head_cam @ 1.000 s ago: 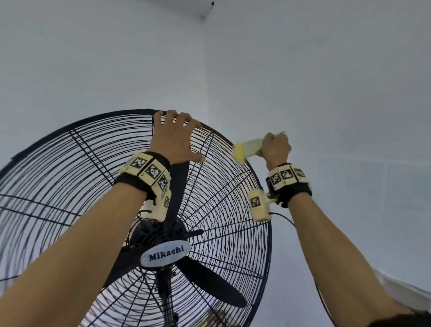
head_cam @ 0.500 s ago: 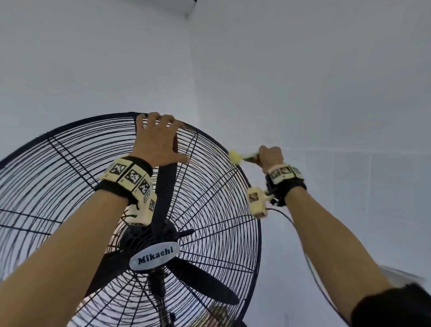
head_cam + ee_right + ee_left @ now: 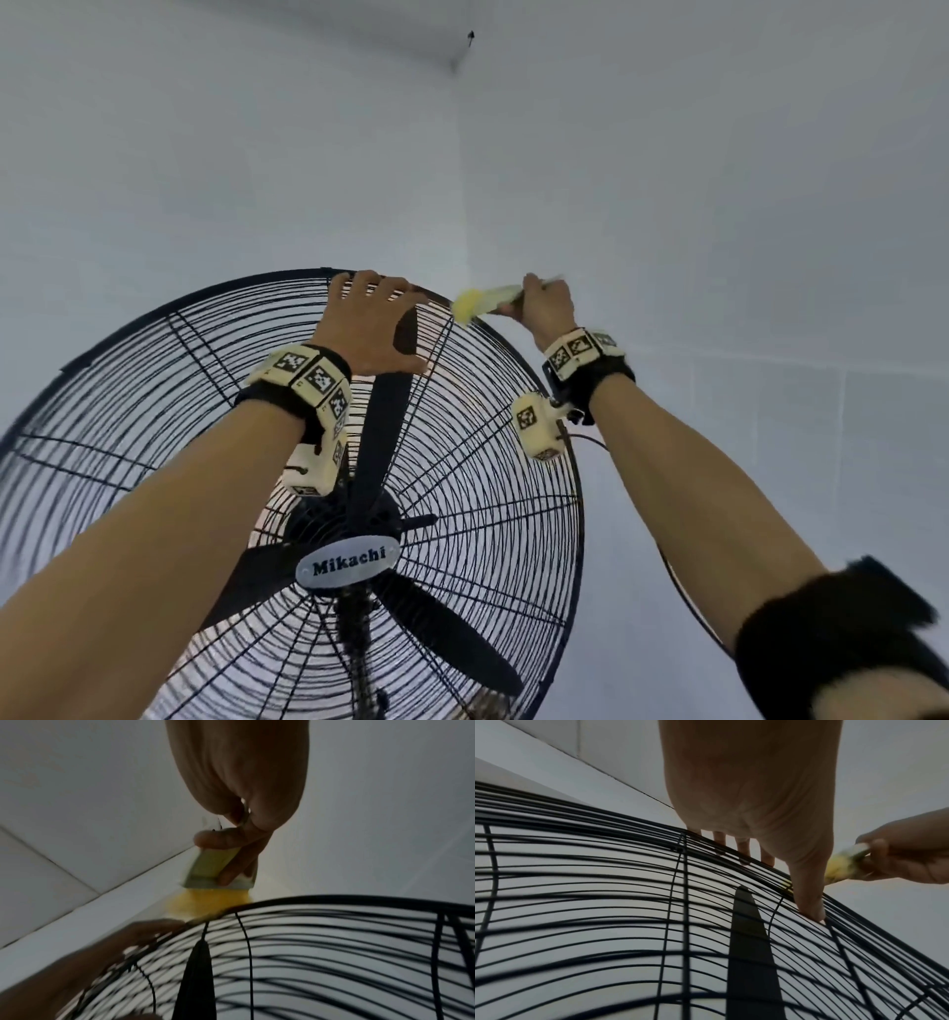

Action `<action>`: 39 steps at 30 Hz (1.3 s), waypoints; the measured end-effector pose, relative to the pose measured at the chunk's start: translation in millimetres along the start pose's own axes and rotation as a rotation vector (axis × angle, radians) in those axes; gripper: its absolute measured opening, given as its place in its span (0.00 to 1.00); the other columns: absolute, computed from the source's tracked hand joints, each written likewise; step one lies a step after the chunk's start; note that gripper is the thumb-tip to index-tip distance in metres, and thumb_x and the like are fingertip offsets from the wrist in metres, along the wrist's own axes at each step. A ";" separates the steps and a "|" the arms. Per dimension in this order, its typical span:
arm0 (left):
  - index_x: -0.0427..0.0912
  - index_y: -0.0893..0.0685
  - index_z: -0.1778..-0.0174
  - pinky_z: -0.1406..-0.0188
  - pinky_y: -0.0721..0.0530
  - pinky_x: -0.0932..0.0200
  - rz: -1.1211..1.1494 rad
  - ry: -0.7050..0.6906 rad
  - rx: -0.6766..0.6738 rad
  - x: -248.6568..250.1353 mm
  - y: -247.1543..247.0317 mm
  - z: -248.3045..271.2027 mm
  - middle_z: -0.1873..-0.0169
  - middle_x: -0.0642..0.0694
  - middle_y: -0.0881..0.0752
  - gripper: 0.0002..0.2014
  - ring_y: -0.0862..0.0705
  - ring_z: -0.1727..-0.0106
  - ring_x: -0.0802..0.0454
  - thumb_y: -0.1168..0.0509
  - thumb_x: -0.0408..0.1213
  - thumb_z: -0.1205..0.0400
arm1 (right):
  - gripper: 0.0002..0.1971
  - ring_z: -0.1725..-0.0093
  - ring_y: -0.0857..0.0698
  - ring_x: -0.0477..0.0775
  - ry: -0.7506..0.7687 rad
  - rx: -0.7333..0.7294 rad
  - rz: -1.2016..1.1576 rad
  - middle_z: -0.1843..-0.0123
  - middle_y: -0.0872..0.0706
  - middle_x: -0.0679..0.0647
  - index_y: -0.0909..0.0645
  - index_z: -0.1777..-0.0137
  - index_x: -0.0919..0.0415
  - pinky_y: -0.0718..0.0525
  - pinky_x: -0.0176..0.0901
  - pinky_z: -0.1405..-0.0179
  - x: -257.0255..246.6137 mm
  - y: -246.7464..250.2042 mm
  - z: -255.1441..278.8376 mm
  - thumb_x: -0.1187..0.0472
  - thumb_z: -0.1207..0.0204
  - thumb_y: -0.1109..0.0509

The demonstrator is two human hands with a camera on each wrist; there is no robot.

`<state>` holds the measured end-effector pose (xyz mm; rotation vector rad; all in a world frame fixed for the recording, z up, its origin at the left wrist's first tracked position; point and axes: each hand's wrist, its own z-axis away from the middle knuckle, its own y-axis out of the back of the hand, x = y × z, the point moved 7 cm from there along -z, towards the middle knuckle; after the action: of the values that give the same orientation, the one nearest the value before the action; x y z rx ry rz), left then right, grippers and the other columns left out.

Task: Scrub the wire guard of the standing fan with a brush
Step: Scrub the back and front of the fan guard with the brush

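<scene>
The black wire guard (image 3: 169, 390) of the standing fan fills the lower left of the head view. My left hand (image 3: 367, 324) grips its top rim, fingers hooked over the back and the thumb (image 3: 811, 898) pressed on the front wires. Just right of it, my right hand (image 3: 547, 306) holds a brush (image 3: 477, 304) by its pale handle. In the right wrist view the yellow bristles (image 3: 205, 904) touch the outer rim (image 3: 334, 900), close to my left hand (image 3: 102, 953).
Behind the guard a black blade (image 3: 380, 437) points up, above the hub's "Mikachi" badge (image 3: 349, 565). White walls meet in a corner (image 3: 459, 154) right behind the fan. A thin cable (image 3: 683, 591) hangs beside the guard's right edge.
The brush has slid up and left along the rim, closer to my left hand. My left hand keeps its hold on the top of the guard.
</scene>
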<state>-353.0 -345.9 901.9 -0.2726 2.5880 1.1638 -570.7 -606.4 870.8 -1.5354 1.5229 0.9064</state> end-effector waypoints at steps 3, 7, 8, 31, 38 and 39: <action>0.60 0.34 0.14 0.14 0.50 0.34 0.001 -0.001 0.017 -1.7 0.4 0.9 0.14 0.51 0.34 0.48 0.41 0.13 0.39 0.27 0.73 0.29 | 0.15 0.60 0.10 0.63 -0.011 0.001 -0.084 0.60 0.14 0.67 0.24 0.62 0.60 0.08 0.63 0.47 -64.3 1.1 91.4 0.50 0.21 0.40; 0.60 0.33 0.14 0.14 0.49 0.35 0.005 -0.002 0.024 -5.5 -0.3 0.7 0.14 0.51 0.33 0.48 0.40 0.14 0.38 0.28 0.73 0.29 | 0.15 0.70 0.14 0.58 0.008 0.096 -0.239 0.70 0.20 0.60 0.25 0.63 0.68 0.08 0.63 0.50 -83.8 7.1 123.0 0.62 0.16 0.40; 0.60 0.33 0.14 0.15 0.48 0.35 0.009 -0.004 0.026 -5.6 -0.5 0.8 0.14 0.51 0.33 0.48 0.40 0.14 0.38 0.27 0.73 0.29 | 0.14 0.61 0.11 0.63 -0.017 0.124 -0.203 0.63 0.17 0.62 0.23 0.57 0.70 0.09 0.66 0.49 -76.3 7.0 116.4 0.57 0.19 0.38; 0.58 0.45 0.09 0.11 0.57 0.30 -0.054 -0.084 0.014 -28.0 -3.9 31.0 0.08 0.47 0.49 0.47 0.53 0.08 0.39 0.37 0.73 0.20 | 0.21 0.41 0.12 0.63 0.171 0.233 -0.110 0.42 0.13 0.57 0.20 0.42 0.51 0.09 0.67 0.46 -76.0 -4.5 156.0 0.37 0.23 0.37; 0.60 0.49 0.08 0.15 0.56 0.22 -0.065 0.105 0.061 -66.7 -5.7 92.1 0.08 0.44 0.58 0.50 0.57 0.09 0.33 0.37 0.76 0.22 | 0.14 0.47 0.09 0.58 0.316 0.181 0.021 0.48 0.10 0.53 0.19 0.47 0.53 0.08 0.65 0.51 -95.4 -18.7 216.5 0.43 0.19 0.34; 0.60 0.50 0.08 0.15 0.57 0.21 -0.056 0.140 0.065 -74.5 -6.4 99.5 0.08 0.42 0.58 0.52 0.58 0.09 0.32 0.37 0.77 0.24 | 0.12 0.47 0.08 0.58 0.334 0.197 -0.008 0.47 0.10 0.54 0.19 0.47 0.54 0.07 0.64 0.52 -99.0 -17.1 222.6 0.45 0.19 0.32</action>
<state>-262.9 -271.3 859.7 -0.4237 2.7134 1.0749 -548.9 -363.3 861.0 -1.6013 1.7793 0.4918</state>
